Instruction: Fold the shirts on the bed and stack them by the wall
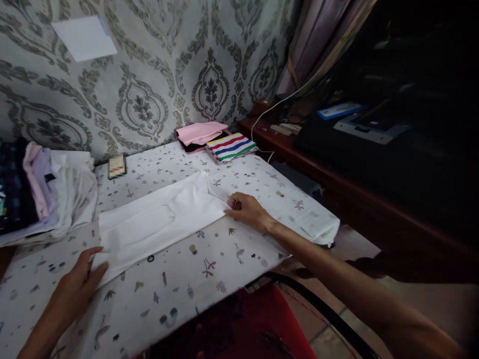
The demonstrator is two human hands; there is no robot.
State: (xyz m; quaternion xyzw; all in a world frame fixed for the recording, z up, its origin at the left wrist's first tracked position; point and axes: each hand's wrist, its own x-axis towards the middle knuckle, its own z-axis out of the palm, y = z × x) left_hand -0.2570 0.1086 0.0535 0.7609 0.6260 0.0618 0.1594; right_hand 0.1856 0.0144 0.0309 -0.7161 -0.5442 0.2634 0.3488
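A white garment (149, 214), folded into a long strip with some wrinkles, lies on the patterned tablecloth in front of me. My right hand (247, 210) pinches its right-hand corner between thumb and fingertips, drawing the cloth into a small point. At the near left end is my left hand (80, 279), with the garment's corner between its thumb and index finger. The other fingers of that hand are mostly hidden.
Piled clothes (71, 189) stand at the left. Against the wall lie folded pink cloth (202, 132), a striped cloth (232, 146) and a small blurred card-like item (117, 166). A dark wooden desk (277, 132) borders the right side; a red seat (277, 319) is below the near edge.
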